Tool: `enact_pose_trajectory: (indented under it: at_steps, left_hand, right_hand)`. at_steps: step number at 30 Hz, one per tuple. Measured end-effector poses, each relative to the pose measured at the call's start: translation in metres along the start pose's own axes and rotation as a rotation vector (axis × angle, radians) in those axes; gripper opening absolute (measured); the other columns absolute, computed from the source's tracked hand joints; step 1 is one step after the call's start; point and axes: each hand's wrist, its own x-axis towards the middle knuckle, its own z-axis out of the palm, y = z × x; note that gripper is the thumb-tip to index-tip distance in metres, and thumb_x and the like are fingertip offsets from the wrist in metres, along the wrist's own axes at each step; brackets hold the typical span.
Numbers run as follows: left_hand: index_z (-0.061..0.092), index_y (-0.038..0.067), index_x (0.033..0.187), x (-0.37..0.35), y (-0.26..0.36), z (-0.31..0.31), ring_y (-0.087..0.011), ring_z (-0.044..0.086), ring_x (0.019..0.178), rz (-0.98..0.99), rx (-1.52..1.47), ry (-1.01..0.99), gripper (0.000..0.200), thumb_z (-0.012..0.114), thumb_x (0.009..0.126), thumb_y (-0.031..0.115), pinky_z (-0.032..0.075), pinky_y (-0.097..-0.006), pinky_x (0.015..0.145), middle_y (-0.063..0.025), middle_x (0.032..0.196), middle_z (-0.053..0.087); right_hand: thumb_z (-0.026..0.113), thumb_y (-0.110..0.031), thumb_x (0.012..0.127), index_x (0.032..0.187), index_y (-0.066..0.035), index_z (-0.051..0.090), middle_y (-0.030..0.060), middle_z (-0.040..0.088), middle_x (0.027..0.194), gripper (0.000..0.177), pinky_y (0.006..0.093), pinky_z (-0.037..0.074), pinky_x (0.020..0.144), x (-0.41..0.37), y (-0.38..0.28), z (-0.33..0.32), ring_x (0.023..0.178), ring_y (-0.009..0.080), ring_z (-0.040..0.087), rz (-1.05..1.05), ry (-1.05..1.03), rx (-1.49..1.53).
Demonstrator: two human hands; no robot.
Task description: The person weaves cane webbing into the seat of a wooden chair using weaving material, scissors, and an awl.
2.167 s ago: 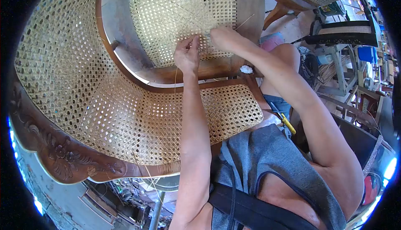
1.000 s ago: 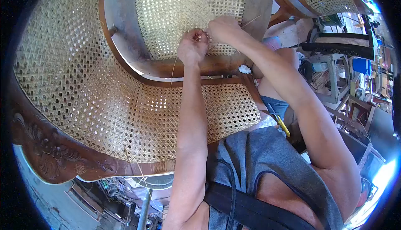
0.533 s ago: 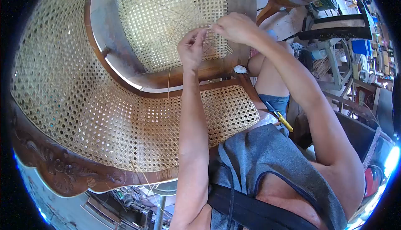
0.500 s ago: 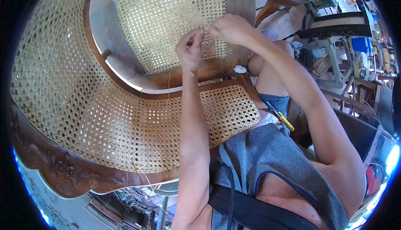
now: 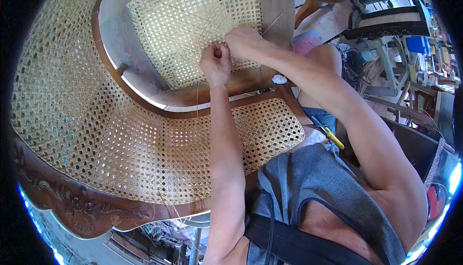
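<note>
A woven cane panel (image 5: 178, 29) fills a wooden frame (image 5: 277, 19), with loose strand ends sticking out at its upper and right edges. Over the panel's lower right part, my left hand (image 5: 215, 65) is closed, thumb and forefinger curled together; what it pinches is too small to name. My right hand (image 5: 242, 43) is right beside it, its fingers bent and largely hidden behind the hand's back. A thin cane strand hangs down by my left wrist. Below lies a finished-looking cane surface (image 5: 140, 154) within a carved wooden rim (image 5: 82, 202).
A yellow-handled tool (image 5: 334, 139) rests by my lap. A small white clump (image 5: 279, 79) sits on the wood corner. At the right are a dark chair frame (image 5: 390, 29), a blue container (image 5: 417, 45) and a grey stand (image 5: 391, 70). Another person's bare knee shows nearby.
My right hand has moved left and slightly down, closer against my left hand. My left hand has shifted slightly down and left. The view has shifted a little.
</note>
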Motion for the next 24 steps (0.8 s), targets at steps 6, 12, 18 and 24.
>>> enact_pose_trajectory:
  at_steps: [6,12,18,24]
  left_hand:
    - [0.069,0.000,0.090,0.007,0.005,-0.004,-0.0193,0.065,0.065,0.114,0.190,-0.025,0.020,0.067,0.089,0.020,0.051,-0.0324,0.062,-0.0111,0.074,0.068]
    - [0.068,0.005,0.089,0.003,0.018,-0.006,-0.0269,0.064,0.073,0.031,0.184,-0.093,0.012,0.066,0.085,0.016,0.052,-0.0372,0.069,-0.0132,0.085,0.064]
    - [0.070,0.007,0.090,-0.005,0.013,0.001,-0.0221,0.063,0.074,0.138,0.162,0.080,0.013,0.071,0.079,0.013,0.053,-0.0338,0.066,-0.0101,0.090,0.062]
    - [0.067,0.004,0.102,-0.009,0.014,0.002,-0.0269,0.061,0.075,0.049,0.122,0.058,0.024,0.070,0.079,0.009,0.053,-0.0364,0.069,-0.0159,0.096,0.058]
  right_hand:
    - [0.059,-0.010,0.075,0.089,0.005,0.070,0.0242,0.069,0.091,0.023,0.0460,0.054,0.077,0.003,0.009,-0.009,0.090,0.0378,0.068,-0.032,-0.057,-0.023]
    - [0.059,-0.020,0.080,0.098,-0.001,0.072,0.0195,0.070,0.100,0.029,0.0450,0.053,0.082,0.011,0.013,-0.017,0.096,0.0356,0.067,-0.007,-0.215,-0.056]
    - [0.053,-0.024,0.087,0.097,-0.001,0.072,0.0191,0.070,0.098,0.031,0.0454,0.053,0.082,-0.005,0.021,-0.012,0.094,0.0342,0.068,0.034,-0.057,-0.064]
    - [0.048,-0.035,0.092,0.092,-0.002,0.069,0.0203,0.069,0.088,0.038,0.0486,0.053,0.079,-0.035,0.070,-0.031,0.085,0.0395,0.067,0.165,0.151,0.028]
